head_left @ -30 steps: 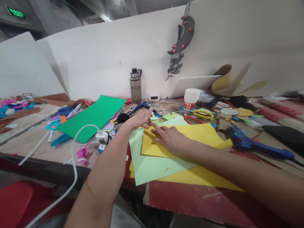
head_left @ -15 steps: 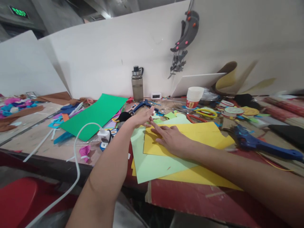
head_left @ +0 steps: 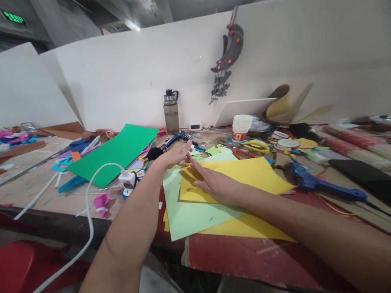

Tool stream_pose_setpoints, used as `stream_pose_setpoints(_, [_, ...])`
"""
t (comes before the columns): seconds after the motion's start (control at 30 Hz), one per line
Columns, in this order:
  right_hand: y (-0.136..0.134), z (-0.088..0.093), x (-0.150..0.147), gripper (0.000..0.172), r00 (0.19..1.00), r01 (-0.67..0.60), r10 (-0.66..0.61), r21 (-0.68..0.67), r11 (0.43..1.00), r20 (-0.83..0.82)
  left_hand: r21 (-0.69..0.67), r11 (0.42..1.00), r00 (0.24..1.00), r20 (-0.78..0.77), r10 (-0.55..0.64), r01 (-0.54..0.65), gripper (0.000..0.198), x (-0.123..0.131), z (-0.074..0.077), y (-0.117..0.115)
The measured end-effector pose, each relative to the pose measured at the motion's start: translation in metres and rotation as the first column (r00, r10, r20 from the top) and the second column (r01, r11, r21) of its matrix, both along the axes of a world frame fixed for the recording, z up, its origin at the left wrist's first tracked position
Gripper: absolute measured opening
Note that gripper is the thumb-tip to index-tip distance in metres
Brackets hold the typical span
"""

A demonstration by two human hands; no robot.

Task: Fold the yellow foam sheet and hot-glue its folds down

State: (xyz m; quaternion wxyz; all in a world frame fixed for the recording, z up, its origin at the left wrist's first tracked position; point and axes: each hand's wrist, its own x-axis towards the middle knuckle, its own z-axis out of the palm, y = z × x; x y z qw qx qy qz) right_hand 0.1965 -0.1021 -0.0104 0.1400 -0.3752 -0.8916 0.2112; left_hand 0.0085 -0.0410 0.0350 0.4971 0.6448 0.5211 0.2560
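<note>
My right hand (head_left: 215,183) lies flat and open on a yellow foam sheet (head_left: 244,173), fingers stretched toward its far left corner. That sheet rests on a pale green sheet (head_left: 189,211), with another yellow sheet (head_left: 259,228) underneath. My left hand (head_left: 175,154) reaches forward over the far corner of the sheets, fingers out and apart, holding nothing I can see. Its fingertips are close to a blue glue gun (head_left: 177,138) and small paper scraps (head_left: 198,152).
A dark green sheet (head_left: 116,150), a white cable (head_left: 88,203) with charger (head_left: 126,178), a water bottle (head_left: 171,112), paper cups (head_left: 241,127), yellow scissors (head_left: 258,146), tape rolls (head_left: 287,143) and a second blue glue gun (head_left: 317,183) lie around. White boards stand behind.
Both hands stay nearly where they were; my view has shifted slightly, and the left hand's fingers have edged a little toward the right hand's fingertips.
</note>
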Motion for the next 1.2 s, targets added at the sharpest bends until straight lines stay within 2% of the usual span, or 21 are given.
stream_pose_setpoints(0.07, [0.0, -0.002, 0.015, 0.076, 0.996, 0.086, -0.086, -0.04, 0.996, -0.008, -0.005, 0.998, 0.997, -0.045, -0.066, 0.066, 0.068, -0.001, 0.003, -0.001])
stream_pose_setpoints(0.13, [-0.002, -0.003, 0.032, 0.076, 0.987, 0.159, -0.159, -0.028, 0.987, 0.027, 0.033, 0.982, 0.966, -0.192, -0.175, 0.184, 0.074, 0.001, 0.007, -0.003])
stream_pose_setpoints(0.2, [-0.006, -0.004, 0.05, 0.075, 0.974, 0.213, -0.214, 0.022, 0.977, 0.078, 0.086, 0.945, 0.859, -0.449, -0.246, 0.316, 0.079, 0.006, 0.013, -0.008])
stream_pose_setpoints(0.27, [-0.01, -0.003, 0.069, 0.075, 0.955, 0.259, -0.267, 0.075, 0.963, 0.128, 0.096, 0.912, 0.683, -0.695, -0.226, 0.4, 0.083, 0.015, 0.02, -0.015])
stream_pose_setpoints(0.33, [-0.012, -0.001, 0.085, 0.075, 0.93, 0.304, -0.316, 0.094, 0.948, 0.187, 0.06, 0.917, 0.554, -0.812, -0.186, 0.396, 0.086, 0.023, 0.026, -0.024])
stream_pose_setpoints(0.43, [-0.013, 0.004, 0.098, 0.076, 0.864, 0.397, -0.409, 0.105, 0.912, 0.292, 0.031, 0.919, 0.482, -0.858, -0.177, 0.393, 0.087, 0.03, 0.032, -0.032])
stream_pose_setpoints(0.53, [-0.012, 0.009, 0.086, 0.075, 0.864, 0.398, -0.433, 0.178, 0.9, 0.258, 0.013, 0.903, 0.474, -0.854, -0.214, 0.43, 0.088, 0.029, 0.032, -0.031])
stream_pose_setpoints(0.63, [-0.012, 0.009, 0.059, 0.072, 0.932, 0.272, -0.31, 0.203, 0.941, 0.189, 0.028, 0.875, 0.486, -0.84, -0.242, 0.483, 0.086, 0.025, 0.028, -0.027])
stream_pose_setpoints(0.73, [-0.011, 0.003, 0.044, 0.072, 0.944, 0.213, -0.253, 0.198, 0.957, 0.21, 0.052, 0.858, 0.512, -0.82, -0.255, 0.511, 0.08, 0.023, 0.024, -0.023])
stream_pose_setpoints(0.87, [-0.012, -0.002, 0.055, 0.069, 0.936, 0.237, -0.279, 0.202, 0.95, 0.215, 0.063, 0.894, 0.566, -0.793, -0.226, 0.444, 0.076, 0.022, 0.02, -0.022])
stream_pose_setpoints(1.03, [-0.008, 0.003, 0.064, 0.065, 0.952, 0.257, -0.278, 0.157, 0.954, 0.129, 0.099, 0.898, 0.641, -0.735, -0.224, 0.428, 0.06, 0.019, 0.018, -0.021])
stream_pose_setpoints(1.2, [-0.004, 0.006, 0.05, 0.071, 0.976, 0.163, -0.171, 0.072, 0.984, 0.135, 0.073, 0.856, 0.594, -0.751, -0.29, 0.511, 0.06, 0.013, 0.021, -0.018])
